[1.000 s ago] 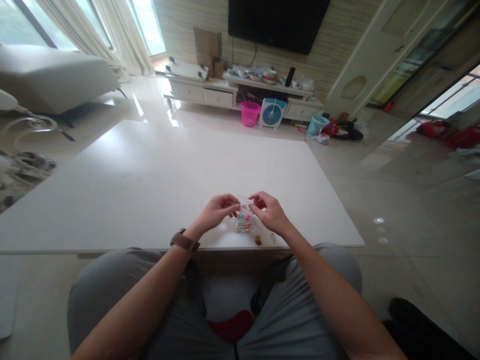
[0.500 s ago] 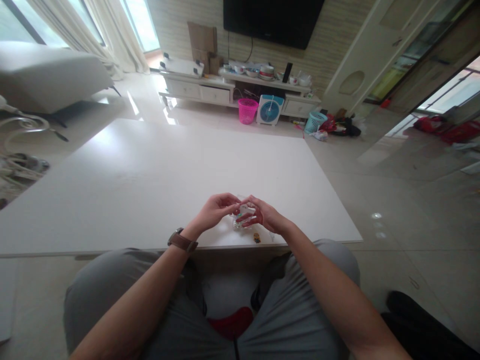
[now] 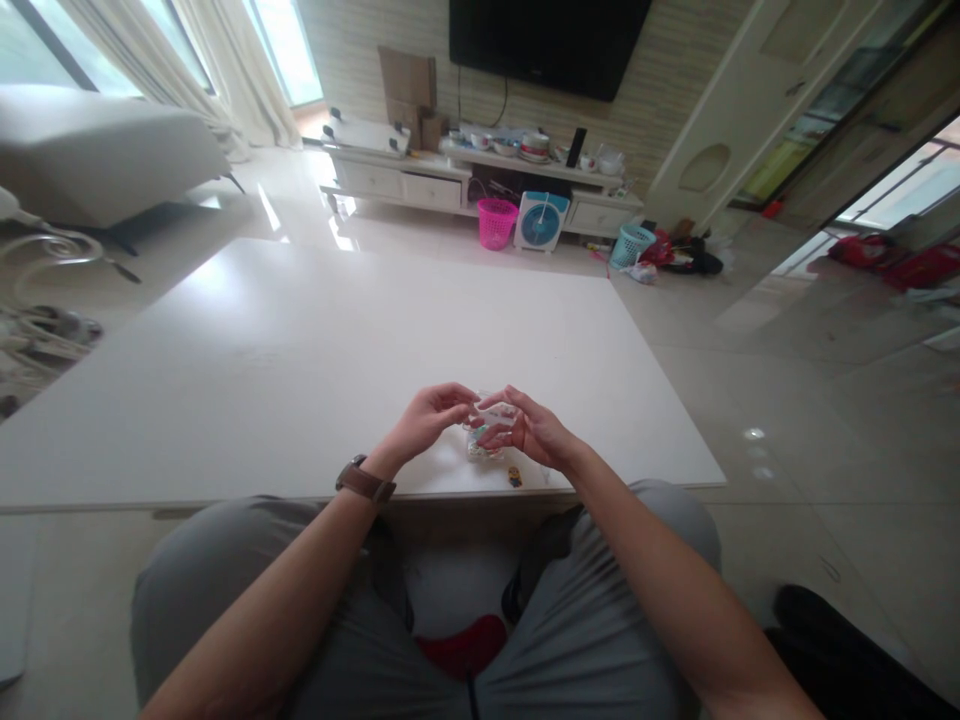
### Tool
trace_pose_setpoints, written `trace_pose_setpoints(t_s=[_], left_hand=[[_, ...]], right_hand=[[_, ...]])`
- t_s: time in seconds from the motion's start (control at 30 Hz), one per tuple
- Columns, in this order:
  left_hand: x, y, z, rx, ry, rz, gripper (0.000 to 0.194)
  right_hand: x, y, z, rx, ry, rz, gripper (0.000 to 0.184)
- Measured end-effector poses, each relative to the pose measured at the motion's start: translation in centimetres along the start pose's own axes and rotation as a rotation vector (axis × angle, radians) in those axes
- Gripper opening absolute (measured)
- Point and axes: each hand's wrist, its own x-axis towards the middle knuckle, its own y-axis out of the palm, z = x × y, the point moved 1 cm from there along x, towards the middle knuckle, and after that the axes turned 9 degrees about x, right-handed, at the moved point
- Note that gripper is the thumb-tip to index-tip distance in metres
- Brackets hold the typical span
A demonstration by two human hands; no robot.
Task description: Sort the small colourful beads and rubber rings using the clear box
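Curving over the clear box (image 3: 478,449), right hand (image 3: 537,430) spread; left hand (image 3: 430,418) curled, its grip unclear.

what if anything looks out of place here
Nothing looks plainly spilled or damaged. A small yellow piece lies loose on the table, outside the clear box by the right hand, so looks stray. Red and dark items lie heaped beside the teal basket, looking untidy.

On the near side of a white table (image 3: 300,380), a clear box (image 3: 484,455) is partly hidden between left hand (image 3: 435,415) and right hand (image 3: 536,433).
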Motion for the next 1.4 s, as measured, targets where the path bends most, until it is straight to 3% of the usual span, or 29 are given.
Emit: trace_pose_setpoints(t_s=[0.13,0.23,0.33,0.43,0.53,0.67,0.83,0.93,1.0,1.1,1.23,1.3,1.4], left_hand=[[0.2,-0.7,0.0,0.065,0.006,-0.309,0.04],[0.2,-1.1,0.1,0.162,-0.061,-0.437,0.036],[0.2,-1.2,0.2,0.228,-0.098,-0.456,0.038],[0.2,-1.1,0.3,0.229,-0.107,-0.398,0.036],[0.2,-0.9,0.3,0.2,-0.1,-0.333,0.031],[0.2,-0.9,0.5,0.25,-0.071,-0.329,0.019],[0.2,-1.1,0.8,0.256,-0.136,-0.342,0.029],[0.2,-1.1,0.9,0.334,-0.159,-0.343,0.032],[0.1,-1.0,0.9,0.39,-0.155,-0.343,0.034],[0.1,-1.0,1.2,0.424,-0.143,-0.329,0.035],[0.0,-0.9,1.8,0.528,-0.149,-0.258,0.026],[0.0,-0.7,1.9,0.593,-0.129,-0.243,0.024],[0.0,-0.5,1.9,0.617,-0.102,-0.236,0.025]], right_hand=[[-0.1,-1.3,1.1,-0.157,-0.205,-0.153,0.048],[-0.4,-3.0,2.2,-0.565,-0.309,-0.337,0.048],[-0.5,-4.6,2.6,-1.038,-0.264,-0.485,0.059],[-0.4,-5.6,2.5,-1.342,-0.201,-0.44,0.06],[-0.4,-6.0,2.3,-1.501,-0.151,-0.357,0.061],[-0.7,-6.1,2.1,-1.573,-0.057,-0.26,0.072],[-1.1,-6.3,1.9,-1.647,0.132,-0.264,0.079],[-1.2,-6.5,1.9,-1.753,0.174,-0.284,0.078],[-1.2,-6.4,1.8,-1.773,0.137,-0.295,0.078],[-1.0,-5.7,1.7,-1.698,-0.035,-0.227,0.074],[-0.6,-3.7,1.2,-1.55,-0.227,-0.018,0.045],[-0.5,-2.8,0.8,-1.519,-0.228,0.029,0.026],[-0.5,-2.0,0.3,-1.518,-0.174,0.07,0.019]])
